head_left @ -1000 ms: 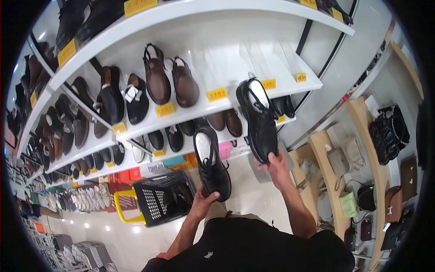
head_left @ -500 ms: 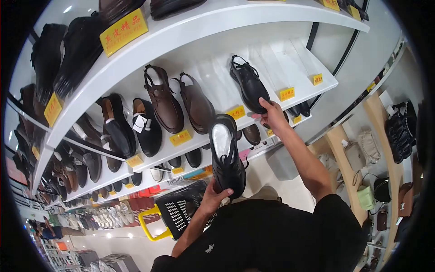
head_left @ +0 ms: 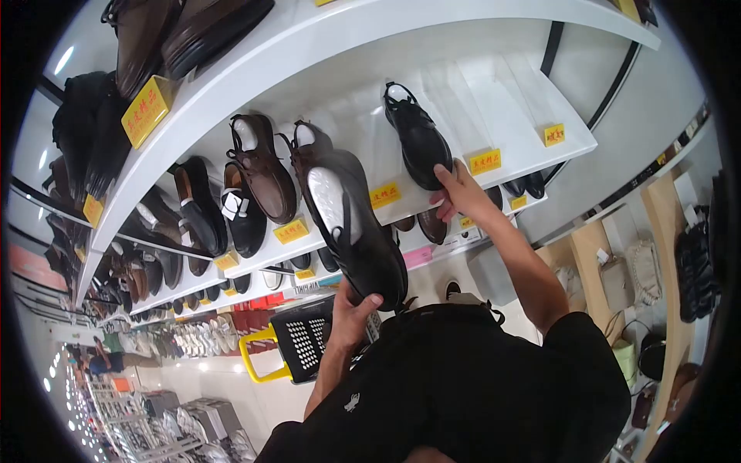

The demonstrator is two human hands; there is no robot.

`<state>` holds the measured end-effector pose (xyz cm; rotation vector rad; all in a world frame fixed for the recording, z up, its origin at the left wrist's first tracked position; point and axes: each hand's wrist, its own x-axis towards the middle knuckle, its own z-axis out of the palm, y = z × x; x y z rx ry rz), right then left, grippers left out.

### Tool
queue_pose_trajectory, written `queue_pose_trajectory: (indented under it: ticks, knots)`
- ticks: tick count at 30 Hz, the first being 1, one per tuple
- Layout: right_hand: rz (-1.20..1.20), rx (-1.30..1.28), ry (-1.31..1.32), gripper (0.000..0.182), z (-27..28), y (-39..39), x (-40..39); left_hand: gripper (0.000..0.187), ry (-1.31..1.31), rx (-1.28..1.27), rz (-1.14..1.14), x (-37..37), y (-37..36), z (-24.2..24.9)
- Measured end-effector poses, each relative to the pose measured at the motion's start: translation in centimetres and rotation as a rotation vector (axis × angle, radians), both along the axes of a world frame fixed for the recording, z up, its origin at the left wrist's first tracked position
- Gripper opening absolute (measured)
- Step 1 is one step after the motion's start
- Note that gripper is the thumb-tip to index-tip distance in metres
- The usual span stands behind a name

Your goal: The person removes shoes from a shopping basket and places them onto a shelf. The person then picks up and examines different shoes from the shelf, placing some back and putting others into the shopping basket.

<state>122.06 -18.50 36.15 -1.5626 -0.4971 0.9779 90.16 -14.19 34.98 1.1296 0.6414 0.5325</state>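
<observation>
My left hand [head_left: 353, 315] grips a black lace-up shoe [head_left: 370, 251] by its toe end, thumb on top. The shoe is raised in front of the shelf, its heel and pale lining pointing away from me. At the shelf edge, my right hand [head_left: 465, 193] has its thumb on the toe of a second black shoe [head_left: 415, 143], fingers curled below the toe. That shoe points toward me on the white shelf [head_left: 509, 108]. Behind the held shoe, a brown shoe [head_left: 305, 139] is partly hidden; another brown shoe [head_left: 266, 181] stands to its left.
Yellow price signs [head_left: 485, 161] line the shelf edge. Black loafers [head_left: 245, 224] stand further left. A black basket with a yellow handle [head_left: 258, 359] is below on the floor. Bags hang on the right, including a black ruffled one [head_left: 696, 266]. An upper shelf [head_left: 309, 50] curves overhead.
The black shoe in my left hand has moved up and left, closer to the shelf, now covering part of a brown shoe. My right hand stays at the other shoe's toe. The view has shifted slightly.
</observation>
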Motion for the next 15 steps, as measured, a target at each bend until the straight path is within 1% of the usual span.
queue_pose_trajectory:
  ticks: [2, 5, 8, 9, 10, 13, 14, 15]
  knots:
    - [0.019, -0.005, -0.061, 0.092, -0.5, -1.6, -0.5, 0.070, -0.023, 0.022, 0.049, 1.4, -0.5, 0.2]
    - [0.044, 0.059, -0.377, 0.084, 1.0, -4.9, -2.1, 0.072, -0.051, 0.116, 0.107, 3.5, -0.9, 0.4]
    - [0.214, 0.386, -0.410, 0.077, 0.2, -5.2, -3.0, 0.074, -0.010, 0.164, 0.189, 5.9, -1.7, 2.1]
    - [0.260, 0.444, -0.401, 0.073, -0.2, -4.9, -3.8, 0.074, 0.092, 0.157, 0.227, 6.7, -2.1, 3.8]
    - [0.305, 0.509, -0.405, 0.070, -0.4, -3.9, -4.2, 0.075, 0.049, 0.160, 0.238, 7.6, -1.8, 4.0]
    - [0.418, 0.618, -0.417, 0.066, 2.0, -0.4, -2.8, 0.078, -0.057, 0.220, 0.280, 10.5, 0.7, 4.3]
    - [0.450, 0.635, -0.405, 0.066, 2.8, 0.6, -2.1, 0.079, -0.038, 0.291, 0.292, 11.2, 1.9, 4.5]
    - [0.492, 0.584, -0.383, 0.063, 3.3, 1.8, -1.2, 0.080, -0.018, 0.362, 0.308, 12.0, 3.2, 4.9]
